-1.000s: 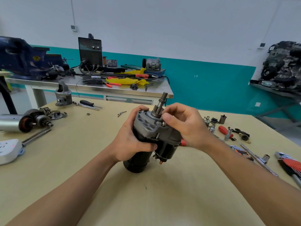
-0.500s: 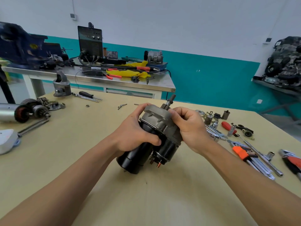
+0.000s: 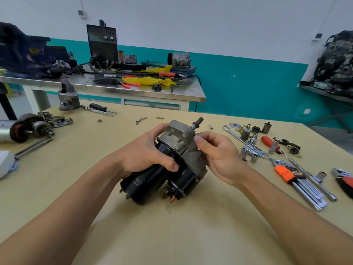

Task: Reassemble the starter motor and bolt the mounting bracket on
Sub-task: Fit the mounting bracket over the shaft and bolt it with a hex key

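The starter motor [image 3: 152, 180] has a black body, a black solenoid with copper terminals and a grey cast end housing [image 3: 179, 136], with its shaft pointing up and away. It is tilted, its black rear end low near the table. My left hand [image 3: 145, 155] grips the black body from the left. My right hand [image 3: 217, 153] holds the grey housing from the right, thumb on its edge. A grey cast bracket piece [image 3: 68, 97] stands at the table's far left.
Sockets, wrenches, a red-handled tool [image 3: 269, 141] and an orange hex key set [image 3: 292, 178] lie to the right. An armature and small parts [image 3: 32, 129] lie at the left, with a screwdriver [image 3: 99, 108]. A steel bench with a welder [image 3: 103, 44] stands behind.
The motor has tipped from nearly upright to leaning away, its rear end swinging toward me. My right hand slid from the shaft top to the housing's side. The left hand kept its grip.
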Demonstrator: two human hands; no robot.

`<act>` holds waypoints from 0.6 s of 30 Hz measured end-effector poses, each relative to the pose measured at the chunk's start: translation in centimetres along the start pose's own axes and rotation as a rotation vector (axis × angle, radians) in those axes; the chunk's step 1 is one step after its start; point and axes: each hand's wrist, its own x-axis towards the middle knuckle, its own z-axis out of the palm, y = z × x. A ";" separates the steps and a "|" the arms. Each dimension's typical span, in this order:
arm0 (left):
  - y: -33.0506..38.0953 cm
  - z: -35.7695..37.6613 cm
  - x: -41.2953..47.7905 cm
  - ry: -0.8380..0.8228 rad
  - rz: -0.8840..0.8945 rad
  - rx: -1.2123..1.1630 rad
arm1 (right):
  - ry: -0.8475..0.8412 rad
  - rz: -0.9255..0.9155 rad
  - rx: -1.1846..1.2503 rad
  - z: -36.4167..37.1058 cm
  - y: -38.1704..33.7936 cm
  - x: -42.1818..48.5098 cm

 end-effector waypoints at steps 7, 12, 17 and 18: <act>0.1 -0.4 -0.2 -0.021 -0.023 0.034 | -0.043 -0.015 0.068 -0.4 0.6 -0.3; 0.1 -1.0 -0.5 -0.087 -0.045 0.018 | 0.022 -0.015 0.052 0.7 0.8 -0.2; -0.2 -2.0 -0.7 -0.195 -0.105 -0.026 | 0.012 -0.002 -0.166 1.0 0.6 -0.5; -0.4 -2.4 -0.9 -0.219 -0.122 -0.032 | 0.004 0.013 -0.223 0.7 0.1 -0.4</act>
